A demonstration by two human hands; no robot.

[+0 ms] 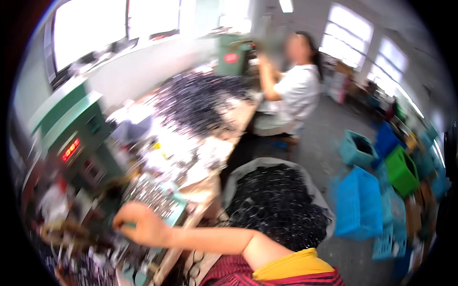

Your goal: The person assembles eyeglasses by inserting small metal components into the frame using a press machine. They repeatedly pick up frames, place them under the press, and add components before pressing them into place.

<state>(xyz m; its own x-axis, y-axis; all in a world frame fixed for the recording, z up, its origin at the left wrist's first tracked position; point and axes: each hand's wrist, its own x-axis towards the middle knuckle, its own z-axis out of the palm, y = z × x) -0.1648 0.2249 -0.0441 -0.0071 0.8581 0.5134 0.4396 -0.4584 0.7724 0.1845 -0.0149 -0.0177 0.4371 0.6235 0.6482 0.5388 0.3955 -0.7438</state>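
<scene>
My right hand (142,225) reaches across from the lower right, its arm bare below a yellow sleeve. Its fingers are curled together; blur hides what they hold, if anything. Just beyond the hand lies a pale green tray (177,215) heaped with small shiny metal pieces (151,196). Left of the tray stands a green bench machine (98,159) with a lit red display (70,149). Below the hand, many small dark and pale pieces (88,267) lie in a blurred jumble. My left hand is outside the view.
A big pale sack (229,188) of black ring-like parts (279,209) stands right of the workbench (241,131). Dark parts (191,97) cover the bench's far end. There a person in white (298,90) sits by another green machine (230,55). Blue crates (359,202) line the right.
</scene>
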